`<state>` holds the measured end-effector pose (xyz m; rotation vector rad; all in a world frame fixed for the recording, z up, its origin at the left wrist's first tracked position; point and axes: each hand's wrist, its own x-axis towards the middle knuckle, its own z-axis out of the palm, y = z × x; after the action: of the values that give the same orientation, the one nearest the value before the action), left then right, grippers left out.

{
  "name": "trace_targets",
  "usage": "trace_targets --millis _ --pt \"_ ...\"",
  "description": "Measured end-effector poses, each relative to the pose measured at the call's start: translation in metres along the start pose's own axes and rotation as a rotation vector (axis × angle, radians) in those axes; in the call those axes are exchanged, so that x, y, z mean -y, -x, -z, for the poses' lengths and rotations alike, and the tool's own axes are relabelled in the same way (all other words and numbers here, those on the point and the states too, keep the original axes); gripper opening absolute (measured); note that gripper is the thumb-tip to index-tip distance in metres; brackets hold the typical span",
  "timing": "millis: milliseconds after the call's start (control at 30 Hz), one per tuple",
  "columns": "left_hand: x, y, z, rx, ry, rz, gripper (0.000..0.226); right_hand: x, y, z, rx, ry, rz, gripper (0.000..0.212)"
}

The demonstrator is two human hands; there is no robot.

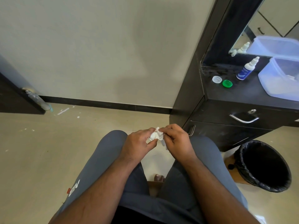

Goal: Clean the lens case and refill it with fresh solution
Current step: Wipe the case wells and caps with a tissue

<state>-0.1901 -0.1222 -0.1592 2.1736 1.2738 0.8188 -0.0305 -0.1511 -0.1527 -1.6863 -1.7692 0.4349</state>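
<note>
you pinched a white tissue (156, 135) in left hand (139, 143) and right hand (175, 139) | lens case probably inside, hidden | light, slippery; hold its rim | caps (222, 81) sat near dresser's (226, 92) left edge

White lens case (152, 136) wrapped in tissue (159, 135); caps (217, 79), solution bottle (246, 69) on dresser top.

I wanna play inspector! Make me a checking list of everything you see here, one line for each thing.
Surface: dark dresser top, speckled near the mirror.
Job's things: white cap and green cap side by side; solution bottle upright, capped; white tissue bunched over something white.
Clutter: two pale plastic tubs.
Hands: left hand and right hand both pinch the tissue above the lap.
Cables: nothing seen.
Surroundings: black lined bin on the floor, drawer handle, beige wall.
</note>
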Motion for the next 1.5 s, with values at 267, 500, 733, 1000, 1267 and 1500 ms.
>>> trace_targets --millis 267,500,733,1000,1267,1500 --pt "0.002 -0.002 -0.001 -0.030 -0.025 0.019 0.040 -0.002 0.003 0.001 -0.077 -0.082 -0.179 0.022" --pt "0.001 0.001 -0.007 -0.020 -0.018 -0.014 0.042 0.000 0.000 -0.002 -0.030 -0.051 -0.101 0.023" --pt "0.005 -0.002 -0.003 -0.078 -0.014 0.044 0.040 -0.001 0.002 0.000 -0.095 -0.046 -0.126 0.022" --pt "0.004 -0.002 -0.004 -0.118 0.003 0.063 0.038 0.001 0.004 -0.003 -0.046 -0.015 -0.105 0.023" --pt "0.004 -0.002 -0.004 -0.122 0.053 0.080 0.038 0.002 0.002 -0.002 -0.087 0.034 -0.040 0.025" --pt "0.007 -0.003 0.000 -0.170 0.169 0.189 0.034 0.008 0.007 -0.008 0.023 0.122 0.058 0.022"
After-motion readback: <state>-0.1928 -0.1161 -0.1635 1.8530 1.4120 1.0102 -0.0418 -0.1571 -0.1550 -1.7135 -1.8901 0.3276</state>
